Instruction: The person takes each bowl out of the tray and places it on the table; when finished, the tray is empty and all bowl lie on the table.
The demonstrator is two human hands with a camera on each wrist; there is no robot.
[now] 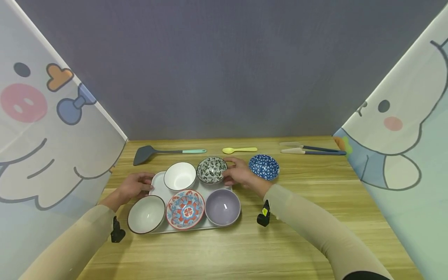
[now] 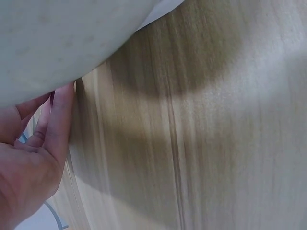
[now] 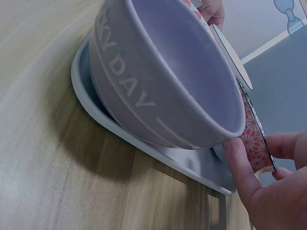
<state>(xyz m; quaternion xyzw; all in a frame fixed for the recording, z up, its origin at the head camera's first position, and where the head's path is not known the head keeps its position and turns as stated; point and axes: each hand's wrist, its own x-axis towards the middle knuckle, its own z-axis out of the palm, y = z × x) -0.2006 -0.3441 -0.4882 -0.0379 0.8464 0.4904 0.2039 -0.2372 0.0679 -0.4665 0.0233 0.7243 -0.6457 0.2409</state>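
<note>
My right hand (image 1: 239, 173) holds the right side of a small bowl with a black-and-white leaf pattern (image 1: 211, 170), its fingers at the rim. In the right wrist view, red flowers cover that bowl's outside (image 3: 255, 139), and one finger overlaps the rim of the purple bowl (image 3: 144, 91). My left hand (image 1: 134, 184) is at the left edge of a white tray (image 1: 159, 186), fingers fairly straight against it. The tray also carries a white bowl (image 1: 180, 176), a dark-rimmed cream bowl (image 1: 147, 214) and a red-and-blue flowered bowl (image 1: 185, 210). The cream bowl hides my left fingertips in the left wrist view.
A blue-and-white patterned bowl (image 1: 264, 167) stands right of the tray. Along the back lie a grey spatula with a mint handle (image 1: 168, 151), a yellow spoon (image 1: 240, 149) and dark blue tongs (image 1: 313, 151). Cartoon-printed panels (image 1: 388, 116) flank the wooden table (image 1: 297, 217).
</note>
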